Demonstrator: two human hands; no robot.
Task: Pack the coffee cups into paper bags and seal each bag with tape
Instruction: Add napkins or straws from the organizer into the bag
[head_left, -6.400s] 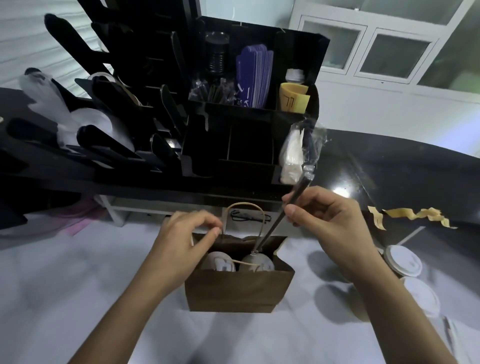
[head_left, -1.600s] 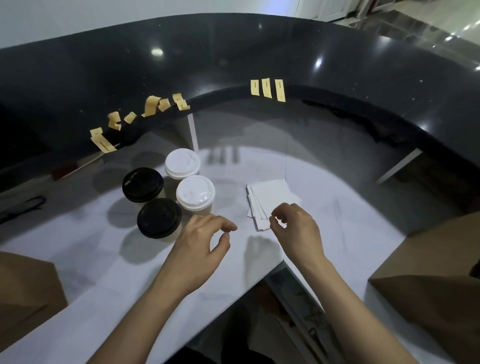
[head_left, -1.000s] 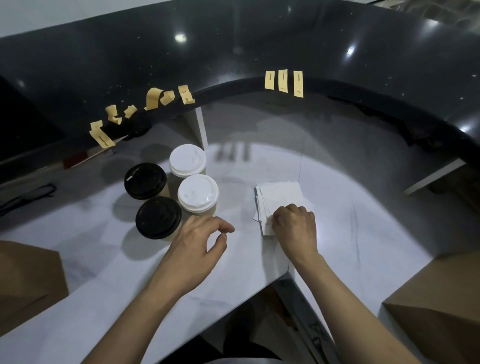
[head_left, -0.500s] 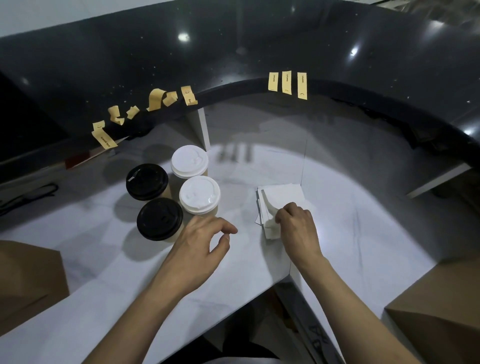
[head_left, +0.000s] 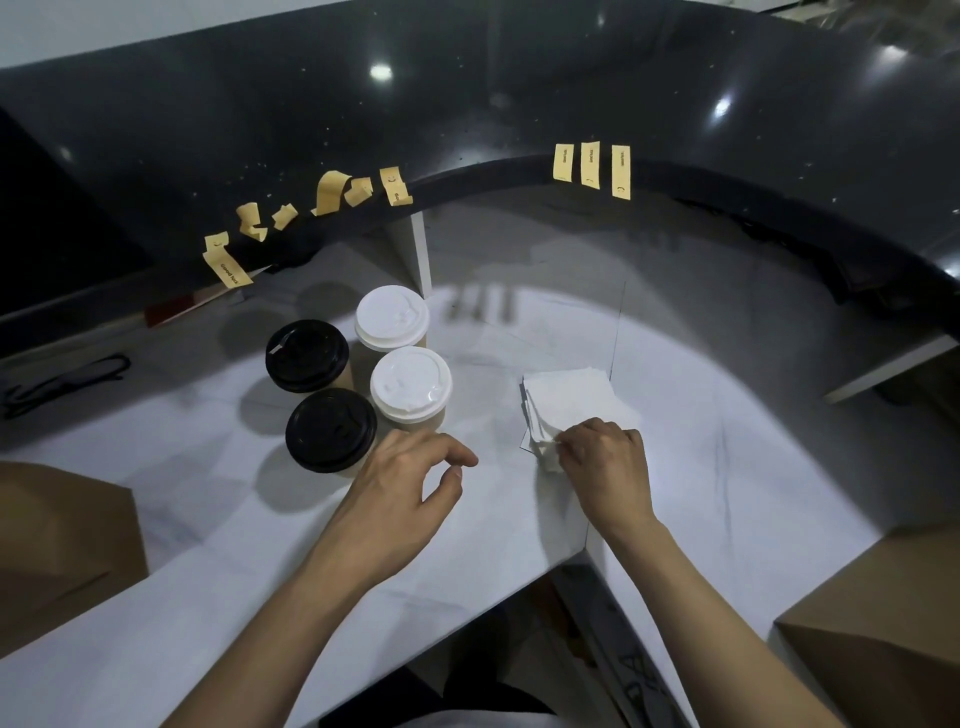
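Several lidded coffee cups stand together on the white counter (head_left: 218, 545): two with white lids (head_left: 410, 383) and two with black lids (head_left: 331, 430). My right hand (head_left: 605, 470) pinches the near corner of a stack of white napkins (head_left: 569, 397). My left hand (head_left: 400, 499) hovers just right of the cups, fingers loosely curled, holding nothing. One brown paper bag (head_left: 62, 545) sits at the left edge and another brown paper bag (head_left: 878, 634) at the lower right. Yellow tape strips (head_left: 590, 163) hang from the black ledge.
More curled yellow tape pieces (head_left: 332, 192) stick along the curved black upper counter (head_left: 467, 104) on the left. A black cord (head_left: 57, 379) lies at the far left. The white counter's front edge cuts inward near my arms.
My right hand's fingers have slid down to the napkin stack's near corner and now pinch it. The left hand and the cups have stayed put.
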